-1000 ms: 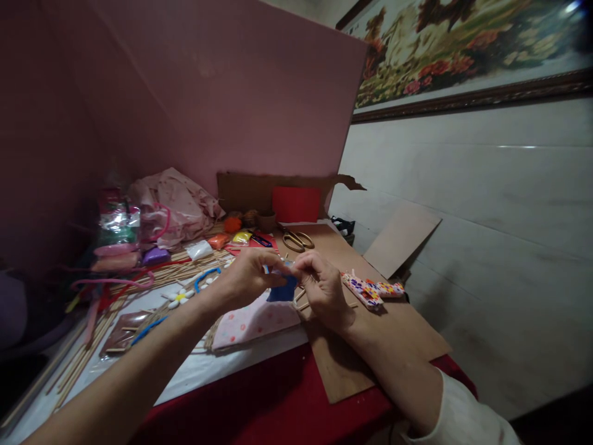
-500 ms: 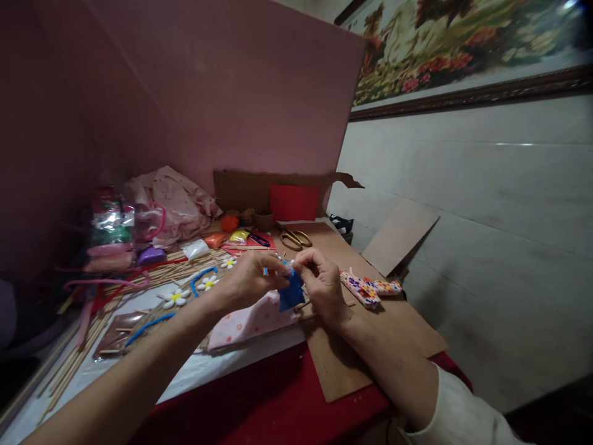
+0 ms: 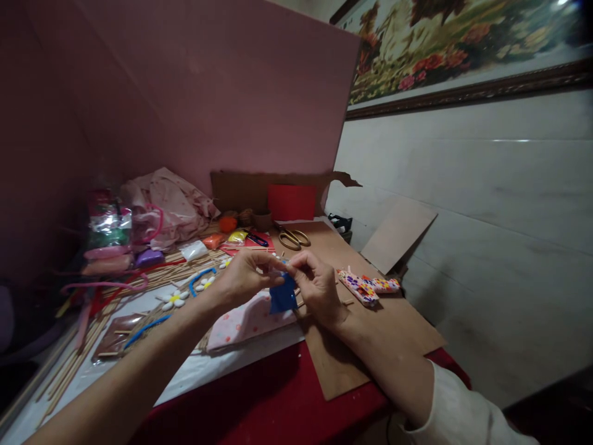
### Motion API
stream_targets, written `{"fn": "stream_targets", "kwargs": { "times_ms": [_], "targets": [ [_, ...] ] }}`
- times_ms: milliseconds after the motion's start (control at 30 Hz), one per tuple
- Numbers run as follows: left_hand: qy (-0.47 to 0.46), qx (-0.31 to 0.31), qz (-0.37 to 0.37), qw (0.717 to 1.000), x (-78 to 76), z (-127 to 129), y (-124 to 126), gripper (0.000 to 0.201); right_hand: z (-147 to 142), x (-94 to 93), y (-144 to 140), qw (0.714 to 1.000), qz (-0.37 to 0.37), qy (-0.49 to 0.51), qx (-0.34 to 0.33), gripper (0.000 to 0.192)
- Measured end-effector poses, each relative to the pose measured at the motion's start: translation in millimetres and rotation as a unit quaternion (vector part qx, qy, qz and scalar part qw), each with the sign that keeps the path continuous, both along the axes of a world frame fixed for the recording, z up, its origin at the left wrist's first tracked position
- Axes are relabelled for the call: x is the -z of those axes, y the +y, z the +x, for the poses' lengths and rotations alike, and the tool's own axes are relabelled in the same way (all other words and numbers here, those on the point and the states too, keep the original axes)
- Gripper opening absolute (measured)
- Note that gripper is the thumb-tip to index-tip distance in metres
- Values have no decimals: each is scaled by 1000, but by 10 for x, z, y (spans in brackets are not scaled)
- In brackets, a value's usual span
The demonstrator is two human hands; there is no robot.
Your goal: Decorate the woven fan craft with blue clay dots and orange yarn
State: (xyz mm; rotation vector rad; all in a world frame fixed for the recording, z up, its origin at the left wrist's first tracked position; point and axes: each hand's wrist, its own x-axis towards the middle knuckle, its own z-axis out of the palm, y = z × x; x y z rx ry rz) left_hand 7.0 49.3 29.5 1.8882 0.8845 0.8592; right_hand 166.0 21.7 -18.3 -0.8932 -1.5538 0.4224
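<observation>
Both hands, left hand (image 3: 243, 279) and right hand (image 3: 317, 287), still pinch the blue piece (image 3: 283, 298), which now hangs lower, nearer the pink cloth (image 3: 241, 321).

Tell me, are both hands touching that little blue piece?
Touching. The head view shows the left hand and right hand pinching the top of the blue piece, which hangs between their fingertips.

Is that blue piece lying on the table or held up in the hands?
Held up. The blue piece hangs pinched between the left hand and right hand, above the pink spotted cloth.
</observation>
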Motion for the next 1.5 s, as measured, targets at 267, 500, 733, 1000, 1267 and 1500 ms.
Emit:
{"fn": "stream_targets", "kwargs": {
  "times_ms": [267, 500, 733, 1000, 1267, 1500],
  "targets": [
    [-53, -37, -6, 998, -33, 23, -33, 10, 2, -19, -13, 999, -14, 43, -23, 6],
    [-52, -81, 20, 995, -66, 20, -41, 11, -6, 7, 25, 996, -57, 62, -33, 12],
    [61, -42, 137, 988, -20, -18, -17, 16, 10, 22, 16, 998, -38, 42, -9, 8],
    [-10, -35, 72, 997, -18, -3, -40, 13, 2, 8, 2, 997, -41, 63, -11, 8],
    [-75, -65, -69, 993, -97, 8, -58, 28, -11, -24, -12, 994, -42, 94, -23, 11],
    [-86, -85, -77, 990, -138, 29, -77, 14, -10, -57, -7, 992, -88, 71, -60, 18]
  ]
}}
